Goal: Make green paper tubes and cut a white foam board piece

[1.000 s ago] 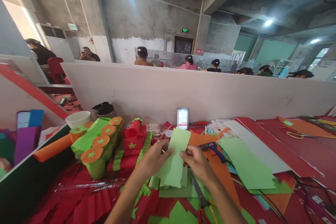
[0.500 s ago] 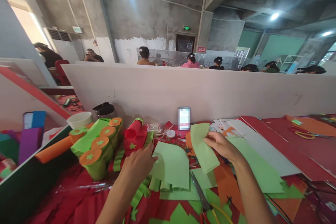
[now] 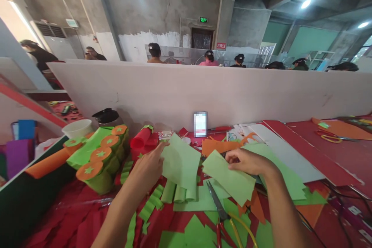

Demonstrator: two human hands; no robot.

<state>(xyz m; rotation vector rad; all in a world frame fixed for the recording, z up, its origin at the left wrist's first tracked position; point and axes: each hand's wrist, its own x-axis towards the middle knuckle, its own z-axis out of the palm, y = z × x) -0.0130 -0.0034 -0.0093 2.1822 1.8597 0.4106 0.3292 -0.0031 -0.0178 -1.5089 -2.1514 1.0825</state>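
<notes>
Standing beside this person, I can see only the two arms. The left hand [image 3: 149, 164] and right hand [image 3: 247, 161] are bare, with slim fingers and nails too small to make out. The left forearm [image 3: 116, 213] and right forearm [image 3: 283, 209] are slender and uncovered down to the frame's lower edge; clothing beyond that is out of view.

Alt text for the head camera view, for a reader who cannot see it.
Two bare hands are over a red craft table littered with coloured paper: the left hand pinches a light green sheet, the right hand a narrower light green strip. Scissors lie between the forearms, and green tubes with orange star caps stand to the left.
</notes>
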